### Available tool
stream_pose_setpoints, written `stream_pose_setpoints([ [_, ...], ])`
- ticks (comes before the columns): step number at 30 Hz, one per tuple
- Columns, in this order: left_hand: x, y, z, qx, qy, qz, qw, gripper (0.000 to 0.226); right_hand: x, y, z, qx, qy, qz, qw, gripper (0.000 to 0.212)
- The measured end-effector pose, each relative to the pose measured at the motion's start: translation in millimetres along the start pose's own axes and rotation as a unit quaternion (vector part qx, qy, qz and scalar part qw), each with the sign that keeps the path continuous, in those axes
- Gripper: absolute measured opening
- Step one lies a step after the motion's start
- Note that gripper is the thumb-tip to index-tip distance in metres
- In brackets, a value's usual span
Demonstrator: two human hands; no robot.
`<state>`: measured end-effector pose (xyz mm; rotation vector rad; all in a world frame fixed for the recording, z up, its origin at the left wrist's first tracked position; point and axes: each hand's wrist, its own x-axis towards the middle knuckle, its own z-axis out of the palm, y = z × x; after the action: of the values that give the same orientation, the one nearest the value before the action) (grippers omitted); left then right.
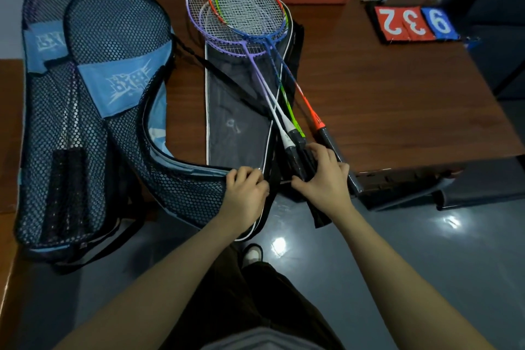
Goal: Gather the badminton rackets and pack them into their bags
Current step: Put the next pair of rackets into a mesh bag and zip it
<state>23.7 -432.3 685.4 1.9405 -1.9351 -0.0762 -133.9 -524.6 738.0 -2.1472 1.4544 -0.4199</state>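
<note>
Meanwhile, mesh bags (93, 111) with rackets inside — loose rackets (241, 14) atop black bag (235, 122).

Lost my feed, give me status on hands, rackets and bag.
Left hand grips black bag edge. Right hand grips racket handles. Rackets lie atop bag, not inside. Mesh bag already holds rackets.

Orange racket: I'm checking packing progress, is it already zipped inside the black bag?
No, the orange racket lies on top of the open black bag with the other loose rackets.
</note>
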Motion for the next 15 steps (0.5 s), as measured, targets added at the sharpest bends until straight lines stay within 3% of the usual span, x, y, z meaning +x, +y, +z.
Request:
stream_pose_setpoints([
  [6,14,-2,-51,-0.166,0.131,-0.147,0.966,0.012,1,10,-8,-0.02,-0.014,-0.015,1.0,0.051],
  [15,24,-18,-95,-0.204,0.199,-0.151,0.947,0.015,5,4,2,-0.024,-0.07,0.028,0.997,0.05],
])
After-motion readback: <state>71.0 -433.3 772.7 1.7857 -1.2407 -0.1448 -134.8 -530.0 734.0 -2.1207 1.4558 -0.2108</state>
